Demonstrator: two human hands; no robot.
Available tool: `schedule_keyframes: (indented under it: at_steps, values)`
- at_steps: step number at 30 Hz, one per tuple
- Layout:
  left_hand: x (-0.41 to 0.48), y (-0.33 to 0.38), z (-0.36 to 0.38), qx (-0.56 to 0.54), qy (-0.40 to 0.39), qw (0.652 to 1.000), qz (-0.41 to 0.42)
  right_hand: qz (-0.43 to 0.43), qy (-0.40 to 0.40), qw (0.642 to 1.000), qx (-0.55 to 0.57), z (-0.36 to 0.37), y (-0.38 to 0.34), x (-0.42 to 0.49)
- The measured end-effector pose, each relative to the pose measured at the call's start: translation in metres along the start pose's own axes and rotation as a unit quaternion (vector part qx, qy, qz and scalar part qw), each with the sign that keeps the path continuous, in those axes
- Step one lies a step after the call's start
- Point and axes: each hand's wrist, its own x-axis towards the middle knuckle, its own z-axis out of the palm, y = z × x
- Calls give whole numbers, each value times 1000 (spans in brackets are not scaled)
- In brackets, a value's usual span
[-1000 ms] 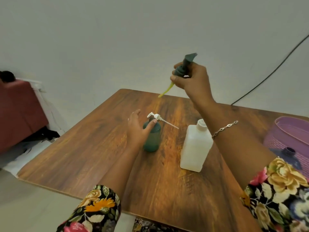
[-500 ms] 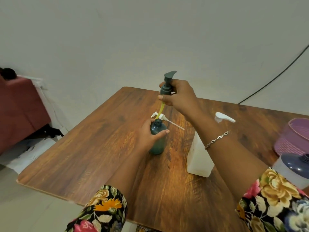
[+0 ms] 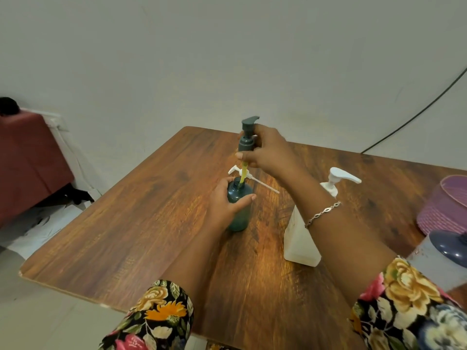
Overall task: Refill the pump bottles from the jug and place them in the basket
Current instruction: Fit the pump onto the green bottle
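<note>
Midway, the left hand [image 3: 225, 203] curls its fingers round the green bottle [image 3: 241, 213], upright on the bench [image 3: 151, 223]; fingers of the right hand [image 3: 267, 152] pinch the pump [image 3: 247, 141], its tube [image 3: 243, 173] dipping inside. Screwing down seems next. Neither it nor the white bottle [image 3: 300, 238] has reached the basket [image 3: 454, 180].

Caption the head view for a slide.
Left hand grips the green bottle on the table; right hand holds the pump above it, its yellow tube in the neck.

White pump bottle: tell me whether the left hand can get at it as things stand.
Probably not: the left hand grips the teal bottle, and the right forearm crosses between it and the white pump bottle.
</note>
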Motion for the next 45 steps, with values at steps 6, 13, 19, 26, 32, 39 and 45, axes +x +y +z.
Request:
schedule_keyframes:
  at_steps: [6,13,19,26,32,39,45]
  values:
    - [-3,0,3,-31,12,999,25,59,-25,997,40,23,32,0]
    - [-5,0,3,-64,14,997,29,92,-25,989,114,34,51,-4]
    - [-4,-1,5,-84,15,996,30,59,-37,986,154,33,57,-11]
    - [-5,-1,5,-86,9,996,36,39,-23,982,184,36,64,-12]
    - [-5,-1,7,-68,19,997,38,39,49,991,116,49,70,-8]
    - [-4,-1,7,-55,19,998,31,50,75,975,203,61,86,-22]
    - [-4,-1,6,-51,21,998,29,27,90,954,284,65,90,-24]
